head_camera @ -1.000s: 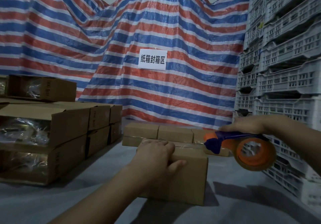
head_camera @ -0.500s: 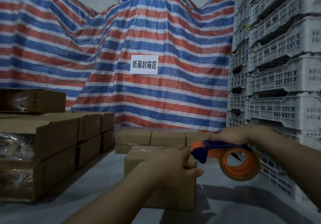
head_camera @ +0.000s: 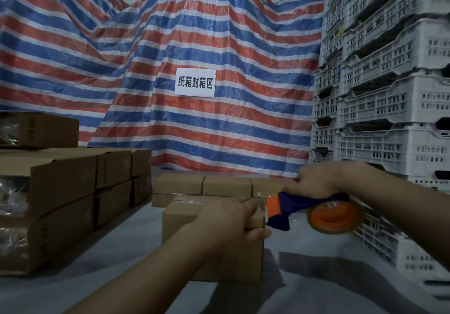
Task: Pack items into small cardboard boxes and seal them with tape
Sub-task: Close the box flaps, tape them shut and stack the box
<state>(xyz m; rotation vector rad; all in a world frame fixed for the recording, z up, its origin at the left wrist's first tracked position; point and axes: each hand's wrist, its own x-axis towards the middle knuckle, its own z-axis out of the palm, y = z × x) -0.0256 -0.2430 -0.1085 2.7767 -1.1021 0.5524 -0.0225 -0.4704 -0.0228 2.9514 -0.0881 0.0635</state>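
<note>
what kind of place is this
Likely a warehouse packing area: stacked white plastic crates, piled cardboard boxes, a striped tarp over goods, and a tape dispenser in use.

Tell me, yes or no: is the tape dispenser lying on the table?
No, the right hand holds the tape dispenser in the air beside the box under the left hand.

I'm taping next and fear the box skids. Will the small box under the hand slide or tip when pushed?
Probably slides rather than tips: the small box is squat, sitting flat on the smooth grey surface. The left hand grips its top edge, likely steadying it. Likely stiff; its walls look square.
</note>
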